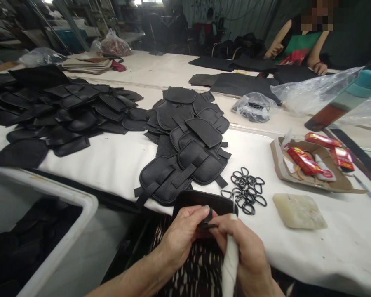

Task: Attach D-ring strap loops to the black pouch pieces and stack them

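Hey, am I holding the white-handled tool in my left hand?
No, the tool is in your right hand, while your left hand holds the black piece.

White-covered table, loaded across its width
Heap of black padded pieces at left, overlapping stack of more near front edge; loose black D-rings just beside it; open cardboard tray, pale yellowish block right; behind, crumpled clear bag, teal-capped bottle; far side: flat black sheets, pale sheet stack

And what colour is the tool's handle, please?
The handle is off-white, shown best in the head view.
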Demonstrator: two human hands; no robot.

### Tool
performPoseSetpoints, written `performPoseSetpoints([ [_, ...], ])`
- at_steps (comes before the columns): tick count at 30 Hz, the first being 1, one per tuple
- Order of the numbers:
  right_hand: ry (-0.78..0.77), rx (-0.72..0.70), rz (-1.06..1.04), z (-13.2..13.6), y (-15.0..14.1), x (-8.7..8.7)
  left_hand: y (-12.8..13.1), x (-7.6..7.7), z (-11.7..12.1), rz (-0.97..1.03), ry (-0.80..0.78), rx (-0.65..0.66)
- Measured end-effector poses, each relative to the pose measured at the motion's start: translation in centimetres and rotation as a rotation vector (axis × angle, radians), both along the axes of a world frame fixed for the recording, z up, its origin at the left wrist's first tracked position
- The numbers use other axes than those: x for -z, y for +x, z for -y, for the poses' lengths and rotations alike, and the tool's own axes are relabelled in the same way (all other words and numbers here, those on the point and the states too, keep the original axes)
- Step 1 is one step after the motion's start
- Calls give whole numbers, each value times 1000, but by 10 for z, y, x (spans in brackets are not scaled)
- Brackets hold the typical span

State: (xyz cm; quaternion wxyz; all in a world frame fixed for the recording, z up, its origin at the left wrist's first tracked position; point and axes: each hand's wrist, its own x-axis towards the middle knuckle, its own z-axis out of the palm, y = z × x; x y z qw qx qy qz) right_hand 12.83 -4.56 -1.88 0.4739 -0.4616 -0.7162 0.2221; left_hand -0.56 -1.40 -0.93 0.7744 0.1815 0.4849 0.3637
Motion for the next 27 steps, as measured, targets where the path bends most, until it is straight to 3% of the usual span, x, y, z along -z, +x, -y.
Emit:
performPoseSetpoints([
  [5, -274, 175, 32, 0, -5, -1, 3, 1, 7, -25, 7, -65],
  [10, -275, 193, 81, -2, -8, -4, 2, 5, 15, -102, 30, -95],
  [17, -412, 220, 33, 2, -7, -2, 3, -1, 18, -83, 295, 125],
  [27, -428, 215, 13, 2, -8, -3, 5, -4, 19, -227, 276, 122],
])
